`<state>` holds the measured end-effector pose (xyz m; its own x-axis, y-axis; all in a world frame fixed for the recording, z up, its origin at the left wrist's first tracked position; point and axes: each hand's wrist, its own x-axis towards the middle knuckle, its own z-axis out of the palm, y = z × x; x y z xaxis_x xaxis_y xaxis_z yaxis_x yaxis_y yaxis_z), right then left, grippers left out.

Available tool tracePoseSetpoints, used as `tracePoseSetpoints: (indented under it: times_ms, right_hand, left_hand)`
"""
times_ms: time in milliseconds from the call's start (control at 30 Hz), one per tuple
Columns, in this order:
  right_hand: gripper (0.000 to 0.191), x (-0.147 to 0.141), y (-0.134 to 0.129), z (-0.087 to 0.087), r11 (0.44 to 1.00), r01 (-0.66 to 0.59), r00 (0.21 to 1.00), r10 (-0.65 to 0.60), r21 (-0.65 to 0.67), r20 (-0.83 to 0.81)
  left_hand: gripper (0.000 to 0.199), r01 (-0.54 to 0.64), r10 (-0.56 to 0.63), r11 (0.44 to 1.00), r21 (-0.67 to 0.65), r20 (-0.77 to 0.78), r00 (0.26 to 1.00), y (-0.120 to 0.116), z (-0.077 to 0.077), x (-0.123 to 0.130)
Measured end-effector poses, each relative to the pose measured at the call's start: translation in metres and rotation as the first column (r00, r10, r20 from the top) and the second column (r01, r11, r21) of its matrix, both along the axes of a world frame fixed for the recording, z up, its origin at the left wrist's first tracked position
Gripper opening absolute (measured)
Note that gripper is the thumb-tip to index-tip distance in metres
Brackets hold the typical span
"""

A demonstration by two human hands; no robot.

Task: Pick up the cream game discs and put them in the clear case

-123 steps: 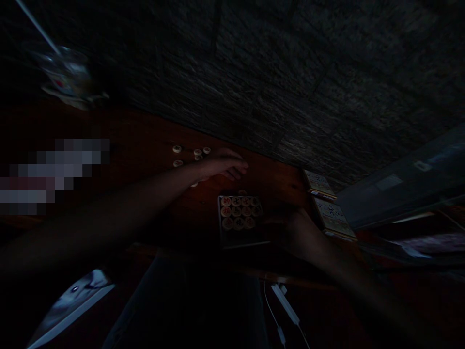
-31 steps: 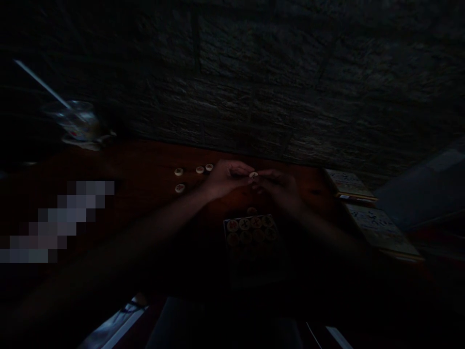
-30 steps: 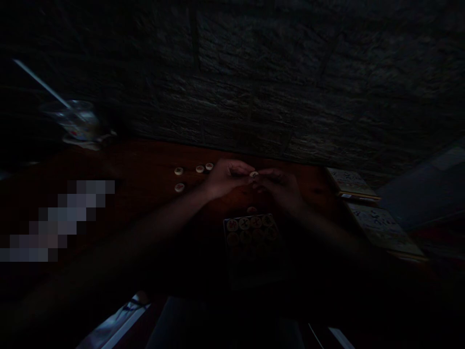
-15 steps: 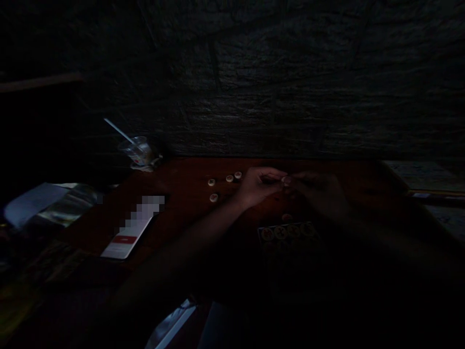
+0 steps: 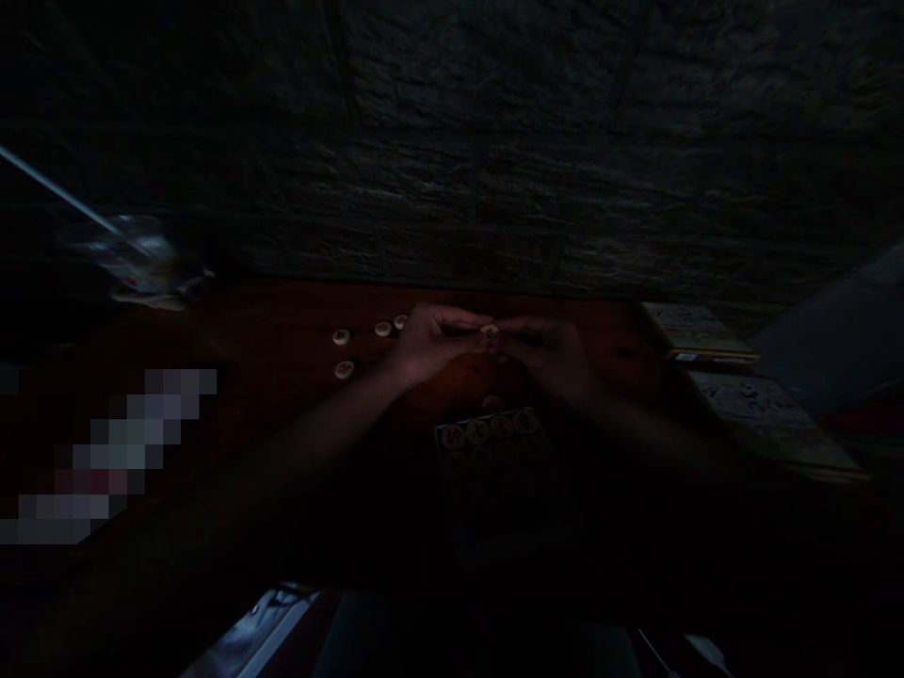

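Between the fingertips of my left hand (image 5: 428, 344) and my right hand (image 5: 551, 353) is a round Chinese chess piece (image 5: 490, 330), its marked face turned toward me. Both hands are closed in a pinch on it, above the dark wooden table (image 5: 282, 320). Left of my left hand lie several loose pieces, among them one piece (image 5: 341, 336) and another with a red mark (image 5: 345, 369). Below the hands, a single piece (image 5: 492, 402) rests just behind a box (image 5: 452, 513) holding rows of pieces. The near part of the box is lost in darkness.
A clear plastic cup (image 5: 137, 254) with a straw stands at the back left. A pixelated phone (image 5: 113, 461) lies at the left. Two flat boxes (image 5: 755, 405) sit at the right. A stone wall (image 5: 438, 179) closes off the back.
My view has turned to the right, so things appear shifted left and the right-hand boxes show more fully. Both hands remain together at the piece, whose face now shows more plainly.
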<state>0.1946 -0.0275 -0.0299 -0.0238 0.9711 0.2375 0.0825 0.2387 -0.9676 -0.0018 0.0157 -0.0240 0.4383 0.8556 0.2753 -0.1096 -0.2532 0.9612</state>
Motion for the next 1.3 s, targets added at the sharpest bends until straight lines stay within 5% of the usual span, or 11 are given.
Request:
tracePoseSetpoints:
  times_ms: [200, 467, 900, 1300]
  right_hand:
    - [0.04, -0.0017, -0.0002, 0.0024, 1.0, 0.007, 1.0, -0.007, 0.009, -0.027]
    - [0.04, -0.0034, -0.0032, 0.0064, 0.999, 0.02, 1.0, -0.02, -0.032, 0.004]
    - [0.037, -0.001, -0.0017, 0.0029, 0.999, -0.015, 0.99, 0.009, -0.045, -0.138]
    - [0.035, -0.0031, -0.006, 0.0073, 0.998, -0.016, 0.995, 0.009, -0.067, -0.099]
  left_hand:
    - [0.036, 0.047, -0.047, 0.998, -0.043, -0.003, 0.999, -0.0047, 0.0026, 0.0015]
    - [0.03, 0.035, -0.024, 0.987, 0.154, -0.068, 0.997, -0.0038, 0.0001, 0.0042]
    - [0.041, 0.038, -0.039, 0.998, 0.042, 0.005, 0.999, 0.0, -0.003, 0.0016]
    - [0.035, -0.007, 0.01, 0.996, -0.092, 0.035, 0.999, -0.0064, 0.0025, 0.0022]
